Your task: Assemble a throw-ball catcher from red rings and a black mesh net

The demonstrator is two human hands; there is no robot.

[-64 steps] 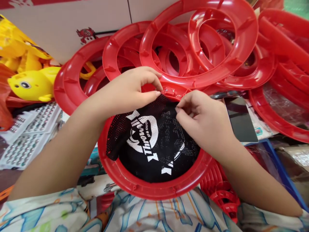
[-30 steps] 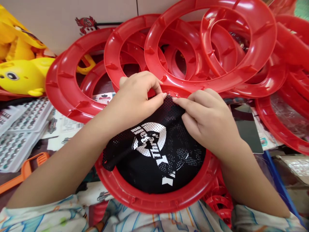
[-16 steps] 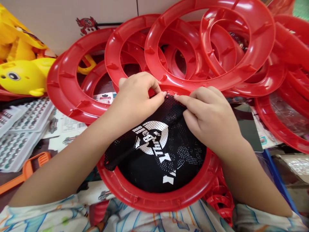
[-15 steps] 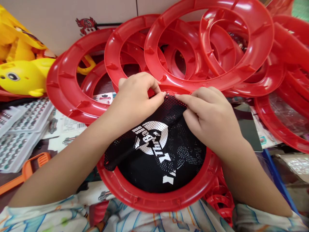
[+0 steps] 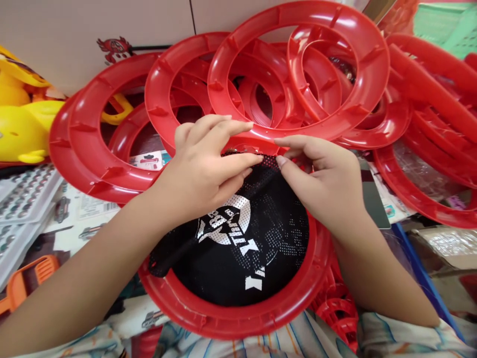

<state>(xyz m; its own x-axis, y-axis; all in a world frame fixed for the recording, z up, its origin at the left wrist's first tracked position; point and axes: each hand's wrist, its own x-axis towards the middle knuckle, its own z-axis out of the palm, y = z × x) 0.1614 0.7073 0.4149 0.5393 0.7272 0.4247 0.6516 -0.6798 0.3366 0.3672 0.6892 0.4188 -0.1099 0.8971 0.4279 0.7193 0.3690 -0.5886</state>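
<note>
Across the red plastic ring (image 5: 223,324) lies the black printed mesh (image 5: 270,216), its far edge best tensioned evenly between left hand (image 5: 199,164), fingers spread, and right hand (image 5: 326,176), thumb and forefinger parted.

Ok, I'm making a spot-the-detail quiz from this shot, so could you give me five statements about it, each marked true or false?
1. The black perforated fabric with the white print lies over the round red plastic ring nearest the person. True.
2. The white print faces down, out of sight. False: much of it shows on top.
3. The left hand and the right hand are both at the fabric's far edge. True.
4. A yellow plastic toy lies off to the person's left, partly cut off by the frame. True.
5. Beyond the hands lies just one more ring. False: several shiny red plastic rings overlap there.
</note>
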